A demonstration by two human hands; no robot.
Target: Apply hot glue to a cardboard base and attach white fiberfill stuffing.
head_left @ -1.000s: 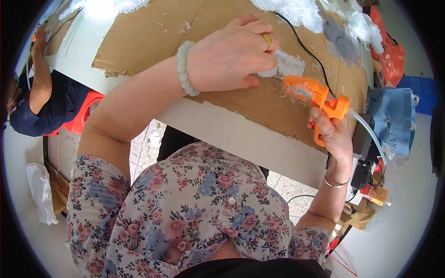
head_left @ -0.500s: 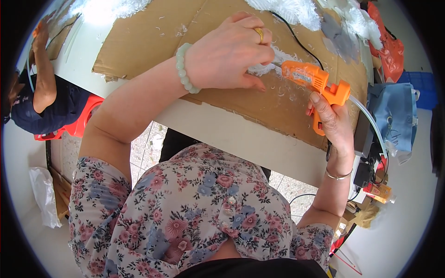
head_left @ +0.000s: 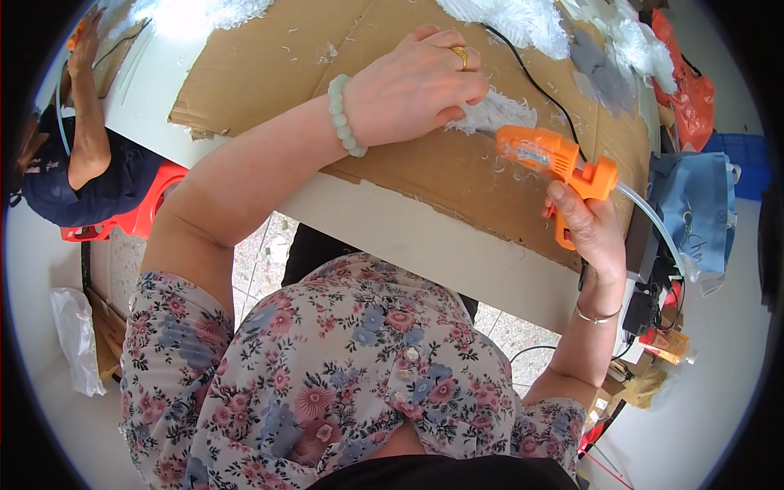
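My right hand (head_left: 590, 230) grips an orange hot glue gun (head_left: 535, 149) by its handle, with the nozzle pointing left. A translucent glue stick (head_left: 649, 211) curves out of the gun's back end. Left of the nozzle, my left hand (head_left: 420, 88) is palm down with curled fingers, closed on a white feathery piece (head_left: 508, 110). That piece fans out to the right from under the fingertips; the exact pinch is hidden behind the hand. The nozzle tip is close to the lower edge of the piece, but I cannot tell whether they touch.
Brown cardboard (head_left: 269, 77) covers the white table (head_left: 425, 245), scattered with white fluff. White feathery heaps (head_left: 510, 24) lie along the far side beside a black cable (head_left: 531, 77). A blue bag (head_left: 694, 212) and red plastic bag (head_left: 690, 98) are at right. Another person (head_left: 86, 163) sits at far left.
The glue gun's nozzle has dropped a little away from my left fingers. My left thumb has drawn in toward the fingers, and more of the white feathery piece shows.
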